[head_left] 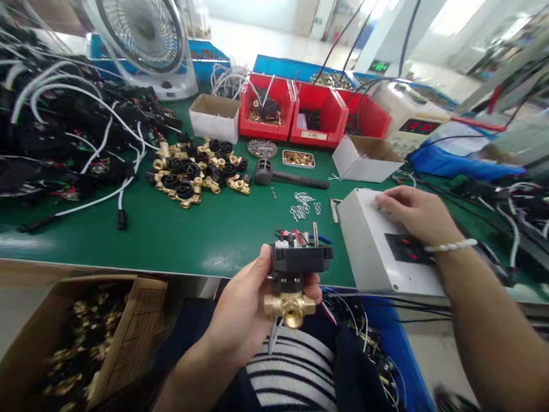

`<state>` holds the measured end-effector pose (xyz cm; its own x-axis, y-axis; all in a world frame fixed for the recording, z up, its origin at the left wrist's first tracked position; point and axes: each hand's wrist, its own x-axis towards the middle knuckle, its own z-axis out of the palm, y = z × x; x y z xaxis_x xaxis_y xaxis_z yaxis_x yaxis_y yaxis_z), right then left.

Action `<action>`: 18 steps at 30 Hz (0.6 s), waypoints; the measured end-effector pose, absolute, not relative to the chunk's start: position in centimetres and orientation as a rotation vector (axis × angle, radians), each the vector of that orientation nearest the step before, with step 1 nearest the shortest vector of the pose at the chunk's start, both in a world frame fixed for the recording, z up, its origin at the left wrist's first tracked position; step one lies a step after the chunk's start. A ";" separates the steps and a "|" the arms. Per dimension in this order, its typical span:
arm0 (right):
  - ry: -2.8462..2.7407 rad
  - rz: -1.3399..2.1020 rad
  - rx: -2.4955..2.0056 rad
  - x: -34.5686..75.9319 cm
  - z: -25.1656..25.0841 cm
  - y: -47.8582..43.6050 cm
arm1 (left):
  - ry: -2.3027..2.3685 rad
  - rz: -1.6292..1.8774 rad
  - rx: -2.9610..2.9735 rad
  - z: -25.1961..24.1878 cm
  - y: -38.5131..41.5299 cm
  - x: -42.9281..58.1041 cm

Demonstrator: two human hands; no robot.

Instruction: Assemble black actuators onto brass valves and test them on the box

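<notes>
My left hand (244,309) grips the valve (294,280) over my lap, just off the table (214,229) edge, brass end toward me. My right hand (414,213) lies loosely curled, holding nothing, on the grey box (377,252).

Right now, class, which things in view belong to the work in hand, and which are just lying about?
In hand: valve assembly held in the left hand; grey box under the right hand.
Lying about: mallet, brass valve pile, red bins, fan, wire clips.
</notes>
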<state>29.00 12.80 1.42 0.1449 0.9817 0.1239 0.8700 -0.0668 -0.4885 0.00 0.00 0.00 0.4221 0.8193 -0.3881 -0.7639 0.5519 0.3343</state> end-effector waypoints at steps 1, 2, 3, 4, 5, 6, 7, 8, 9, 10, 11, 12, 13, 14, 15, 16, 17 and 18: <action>-1.768 0.330 -1.980 29.0 1.5 12.7 | 0.468 0.952 0.079 -0.1 0.1 -0.1; -1.771 0.331 -1.980 29.0 1.6 12.7 | 0.391 0.919 0.050 -0.2 0.1 -0.2; -1.775 0.336 -1.980 29.0 1.6 12.7 | 0.318 0.895 0.027 -0.2 0.1 -0.2; -1.780 0.344 -1.978 29.1 1.6 12.6 | 0.250 0.880 0.009 -0.3 0.1 -0.3; -1.787 0.357 -1.976 29.1 1.6 12.6 | 0.171 0.869 -0.004 -0.3 0.1 -0.4; -1.795 0.374 -1.972 29.2 1.6 12.6 | 0.109 0.875 -0.010 -0.4 0.1 -0.5; -1.803 0.392 -1.968 29.3 1.6 12.7 | 0.068 0.890 -0.011 -0.4 0.0 -0.5; -1.811 0.407 -1.962 29.4 1.6 12.7 | 0.041 0.906 -0.009 -0.5 0.0 -0.6; -1.815 0.415 -1.956 29.4 1.5 12.8 | 0.021 0.914 -0.003 -0.5 0.0 -0.6; -1.817 0.414 -1.952 29.5 1.5 12.9 | 0.006 0.914 0.001 -0.6 -0.1 -0.7; -1.815 0.406 -1.950 29.5 1.5 12.9 | -0.006 0.908 0.005 -0.6 -0.1 -0.7; -1.811 0.393 -1.951 29.5 1.5 13.0 | -0.017 0.900 0.008 -0.7 -0.1 -0.7; -1.806 0.379 -1.953 29.5 1.5 13.1 | -0.023 0.893 0.014 -0.8 -0.1 -0.7; -1.803 0.366 -1.956 29.5 1.4 13.1 | -0.023 0.888 0.022 -0.9 -0.2 -0.7; -1.802 0.359 -1.958 29.4 1.4 13.1 | -0.016 0.885 0.032 -0.9 -0.2 -0.7; -1.801 0.357 -1.956 29.4 1.4 13.1 | -0.003 0.890 0.043 -1.0 -0.2 -0.7; -1.801 0.358 -1.953 29.4 1.4 13.1 | 0.019 0.899 0.054 -1.0 -0.2 -0.7; -1.800 0.363 -1.950 29.3 1.4 13.0 | 0.047 0.908 0.066 -1.1 -0.3 -0.7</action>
